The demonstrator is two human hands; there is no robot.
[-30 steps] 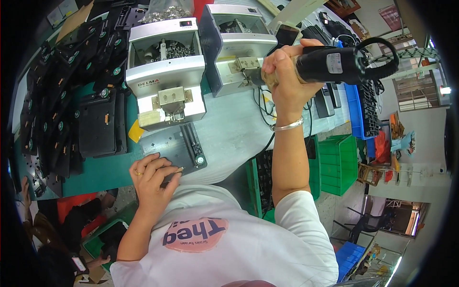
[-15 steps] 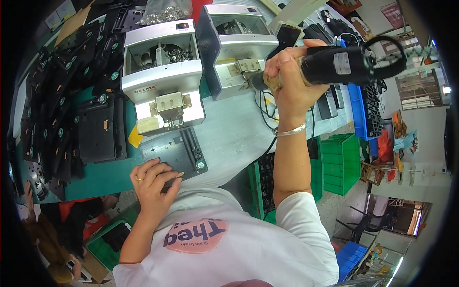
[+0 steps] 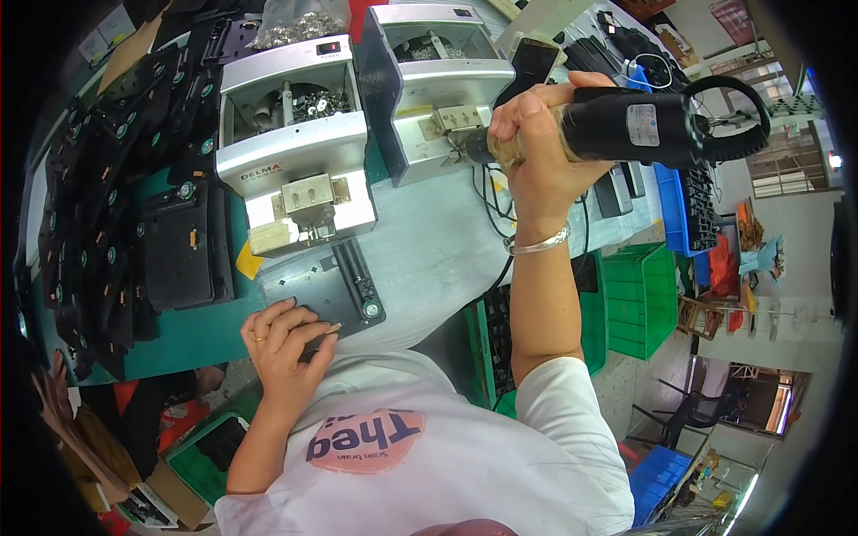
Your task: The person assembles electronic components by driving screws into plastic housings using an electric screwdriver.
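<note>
On the near bench (image 3: 429,241), a dark plate (image 3: 304,275) lies partly under the left hand (image 3: 290,347), fingers bent, its grip unclear. Farther right, the right hand (image 3: 542,154) grips a black power tool (image 3: 608,125).

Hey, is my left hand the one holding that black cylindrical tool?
No, the right hand grips the black cylindrical tool, while the left hand is down at the dark flat panel.

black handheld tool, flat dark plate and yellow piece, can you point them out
black handheld tool (image 3: 604,124): head view, middle of its black body
flat dark plate (image 3: 313,284): head view, bare upper surface
yellow piece (image 3: 248,263): head view, middle of its visible face
</note>
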